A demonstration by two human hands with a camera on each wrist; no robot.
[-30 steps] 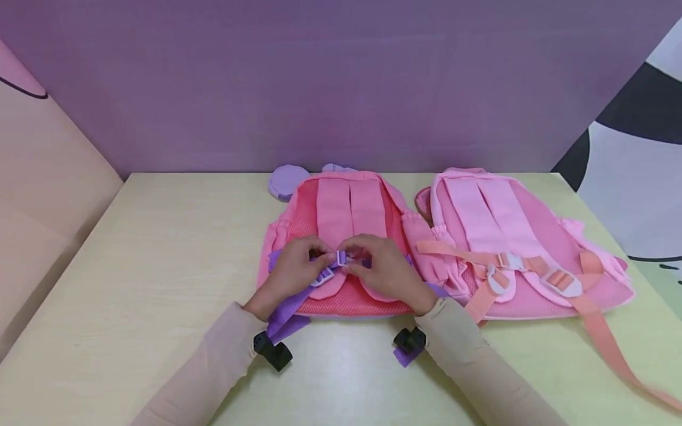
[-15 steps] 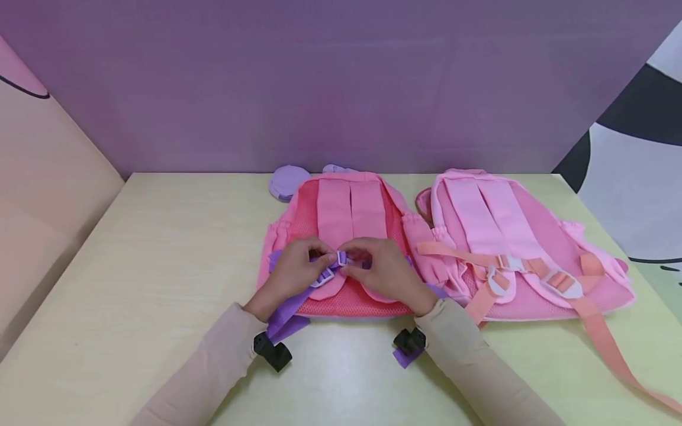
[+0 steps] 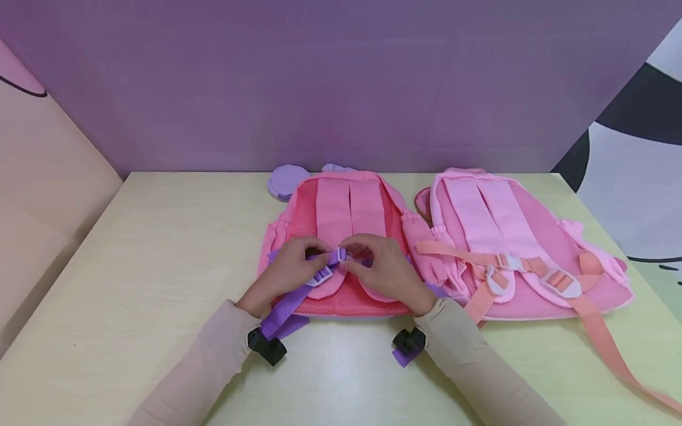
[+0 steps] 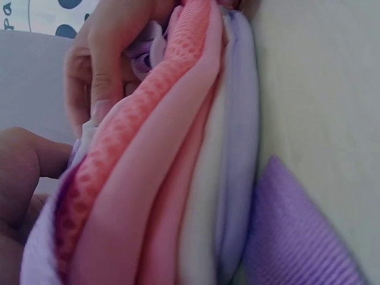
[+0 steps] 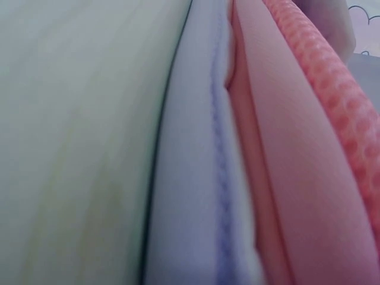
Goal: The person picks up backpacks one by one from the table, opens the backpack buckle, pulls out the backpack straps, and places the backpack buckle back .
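A coral-pink backpack (image 3: 334,207) lies with its back panel and shoulder straps facing up. Over its middle, my left hand (image 3: 294,266) pinches a narrow purple strap just beside a small white-and-purple buckle (image 3: 341,254). From the other side, the fingertips of my right hand (image 3: 385,269) pinch at the buckle's right end, partly hiding it. A white strap adjuster (image 3: 319,276) sits below my left thumb, with a wide purple strap (image 3: 288,309) trailing to the table. In the left wrist view, fingers of both hands meet near a pale plastic piece (image 4: 88,135) above the backpack's edge.
A lighter pink backpack (image 3: 511,236) with orange straps (image 3: 607,343) and a fastened white buckle (image 3: 511,262) lies against the right side. A round lilac piece (image 3: 288,181) shows behind the coral backpack. Wooden tabletop (image 3: 160,266) extends left; a purple wall (image 3: 341,89) stands behind.
My left hand and wrist have shifted slightly left, and more purple strap shows beside the small buckle, which has tilted a little. My right hand stays nearly still.
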